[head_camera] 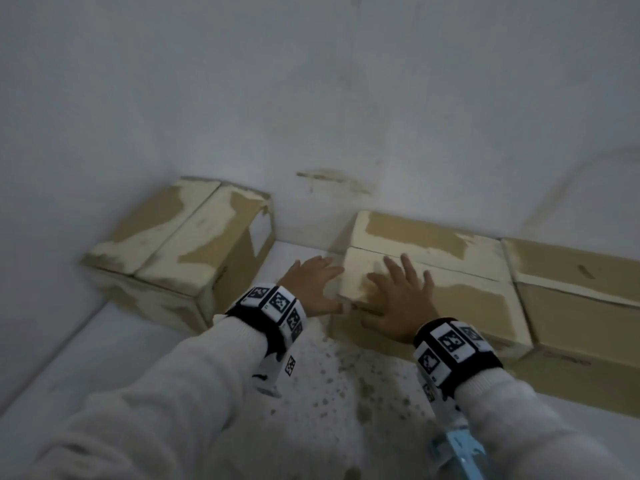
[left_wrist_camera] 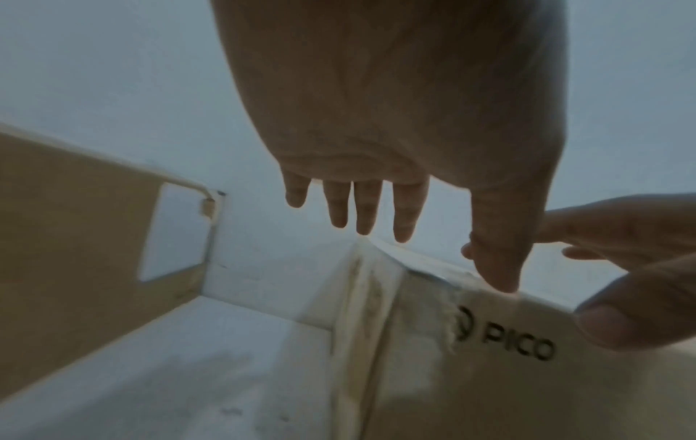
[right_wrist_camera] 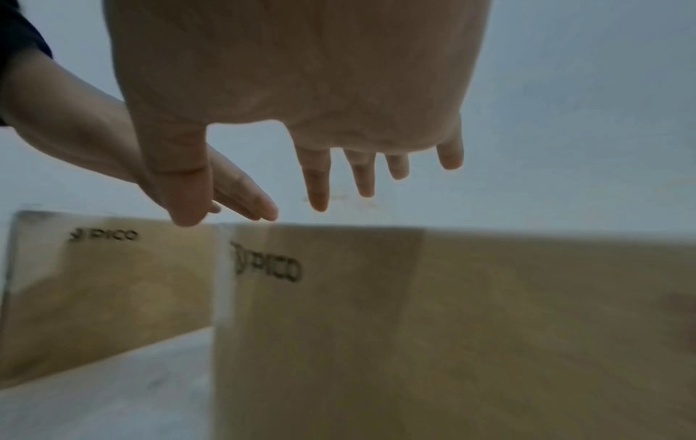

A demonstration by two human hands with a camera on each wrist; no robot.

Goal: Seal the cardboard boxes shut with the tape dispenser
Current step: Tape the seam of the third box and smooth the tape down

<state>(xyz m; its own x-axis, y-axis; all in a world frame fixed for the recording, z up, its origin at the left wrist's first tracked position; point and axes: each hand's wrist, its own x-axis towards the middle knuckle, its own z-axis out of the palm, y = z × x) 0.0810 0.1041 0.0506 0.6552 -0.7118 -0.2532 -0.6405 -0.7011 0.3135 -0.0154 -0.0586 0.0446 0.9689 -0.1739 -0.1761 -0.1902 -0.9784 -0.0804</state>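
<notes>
Both flat hands, left hand (head_camera: 313, 284) and right hand (head_camera: 394, 299), over scuffed rectangular cardboard box (head_camera: 460, 271).

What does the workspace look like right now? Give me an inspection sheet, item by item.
Surface: white floor, with dark specks in front of the middle box.
Job's things: three cardboard boxes along the wall: left box, middle box, right box; all have their top flaps down. Tape dispenser: nothing seen for certain.
Clutter: a light blue object under the right forearm, too blurred to identify.
Hands: left hand open, fingers spread beside the middle box's left end; right hand open, above the box's top near the front edge; contact cannot be told.
Cables: nothing seen.
Surroundings: white wall with a brownish smear above the boxes.
</notes>
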